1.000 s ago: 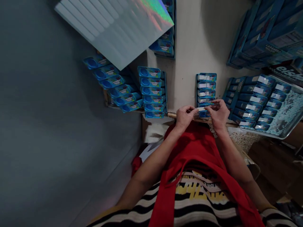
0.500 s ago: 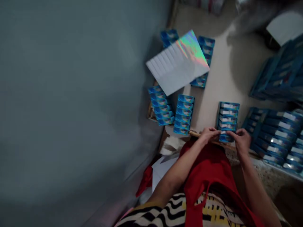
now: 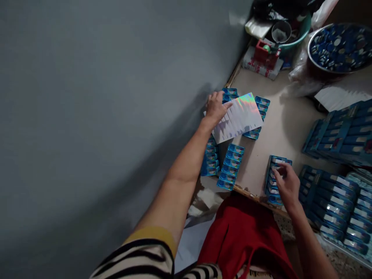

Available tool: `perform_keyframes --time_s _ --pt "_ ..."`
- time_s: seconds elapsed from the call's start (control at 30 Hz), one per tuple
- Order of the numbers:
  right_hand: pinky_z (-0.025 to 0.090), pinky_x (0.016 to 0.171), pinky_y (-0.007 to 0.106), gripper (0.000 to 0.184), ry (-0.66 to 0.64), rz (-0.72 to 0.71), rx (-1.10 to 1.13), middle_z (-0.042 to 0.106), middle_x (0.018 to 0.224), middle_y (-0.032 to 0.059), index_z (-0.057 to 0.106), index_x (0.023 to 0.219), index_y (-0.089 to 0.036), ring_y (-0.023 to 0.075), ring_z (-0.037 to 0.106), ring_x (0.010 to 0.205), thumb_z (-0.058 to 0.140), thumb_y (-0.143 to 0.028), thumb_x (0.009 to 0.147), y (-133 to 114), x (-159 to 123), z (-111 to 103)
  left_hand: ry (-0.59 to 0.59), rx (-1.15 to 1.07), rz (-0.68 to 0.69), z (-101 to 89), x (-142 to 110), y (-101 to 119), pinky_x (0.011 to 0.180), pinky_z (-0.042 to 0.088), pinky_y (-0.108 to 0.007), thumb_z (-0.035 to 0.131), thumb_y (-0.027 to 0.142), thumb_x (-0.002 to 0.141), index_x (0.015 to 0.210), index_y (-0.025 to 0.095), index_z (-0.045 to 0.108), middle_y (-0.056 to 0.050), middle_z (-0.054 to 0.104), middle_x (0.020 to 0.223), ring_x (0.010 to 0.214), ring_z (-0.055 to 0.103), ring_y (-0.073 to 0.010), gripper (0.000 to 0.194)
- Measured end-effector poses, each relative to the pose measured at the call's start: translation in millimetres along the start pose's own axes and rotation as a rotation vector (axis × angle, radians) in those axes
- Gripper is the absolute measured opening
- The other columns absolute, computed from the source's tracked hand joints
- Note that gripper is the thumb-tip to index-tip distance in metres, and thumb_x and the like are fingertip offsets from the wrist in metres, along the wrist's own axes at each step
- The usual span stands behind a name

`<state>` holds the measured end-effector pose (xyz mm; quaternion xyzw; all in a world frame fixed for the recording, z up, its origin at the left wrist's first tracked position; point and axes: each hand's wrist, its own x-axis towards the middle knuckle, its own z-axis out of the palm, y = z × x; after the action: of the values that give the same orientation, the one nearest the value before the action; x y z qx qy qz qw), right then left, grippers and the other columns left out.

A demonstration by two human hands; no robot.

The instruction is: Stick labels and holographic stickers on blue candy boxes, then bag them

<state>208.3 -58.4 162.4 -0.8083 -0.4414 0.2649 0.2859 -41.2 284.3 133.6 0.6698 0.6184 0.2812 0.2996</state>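
Note:
A white sticker sheet with a rainbow sheen (image 3: 247,114) lies tilted over rows of small blue packs. My left hand (image 3: 215,107) reaches onto its left end, thumb stretched across the sheet and fingers apart by the blue packs (image 3: 230,92) behind it. Nothing shows in its grasp. Over a row of blue packs with white labels (image 3: 274,190), near the table's front edge, hovers my right hand (image 3: 287,182). Its fingers are curved, with a gap between thumb and forefinger, and they hold nothing I can see. Another row of blue packs (image 3: 231,166) lies between the hands.
A grey wall (image 3: 101,97) borders the table (image 3: 252,170) on the left. Stacks of blue packs (image 3: 334,197) stand at right. Toward the back are a red tape dispenser (image 3: 266,54), a green basin (image 3: 305,31) and a metal bowl of blue items (image 3: 340,48).
My left hand has left the labelled row and reached forward and left to the sheet. My right hand has lifted slightly off the packs, its fingers parted. The view has shifted.

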Motion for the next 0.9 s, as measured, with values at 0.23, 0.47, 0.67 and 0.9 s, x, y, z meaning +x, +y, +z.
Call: perform_keyframes --time_s 0.23,0.47,0.67,0.9 --pt "0.046 0.118 0.057 0.041 0.087 -0.553 -0.122 0.069 0.139 0.0137 0.067 0.140 -0.024 0.0335 0.059 0.131 0.048 -0.026 0.104 -111 172 94 -0.238 -0.005 0.071 31.8 37 -3 0.089 0.051 -0.035 0.079 0.019 0.082 0.084 0.017 0.081 -0.008 0.077 0.084 0.081 0.066 -0.0212 0.004" --pt "0.038 0.115 0.060 0.043 -0.055 -0.605 -0.522 0.070 0.139 0.0179 0.067 0.143 -0.018 0.0390 0.053 0.135 0.039 -0.027 0.111 -142 220 126 -0.269 0.071 0.109 26.3 32 21 0.083 0.050 -0.034 0.078 0.025 0.082 0.079 0.020 0.080 -0.007 0.077 0.081 0.083 0.066 -0.0227 0.006" --pt "0.032 0.121 0.060 0.060 -0.078 -0.606 -0.535 0.047 0.171 0.0176 0.046 0.167 -0.014 0.0388 0.043 0.153 0.031 -0.016 0.109 -113 183 124 -0.432 -0.063 0.045 27.5 28 19 0.070 0.043 -0.029 0.077 0.025 0.081 0.070 0.017 0.075 0.000 0.062 0.060 0.066 0.054 -0.0156 0.014" --pt "0.032 0.119 0.056 0.061 -0.102 -0.602 -0.554 0.047 0.172 0.0139 0.048 0.166 -0.020 0.0375 0.044 0.151 0.037 -0.016 0.107 -96 172 114 -0.610 -0.015 0.198 17.7 23 29 0.067 0.039 -0.028 0.072 0.027 0.082 0.074 0.017 0.076 0.000 0.067 0.068 0.065 0.053 -0.0137 0.013"
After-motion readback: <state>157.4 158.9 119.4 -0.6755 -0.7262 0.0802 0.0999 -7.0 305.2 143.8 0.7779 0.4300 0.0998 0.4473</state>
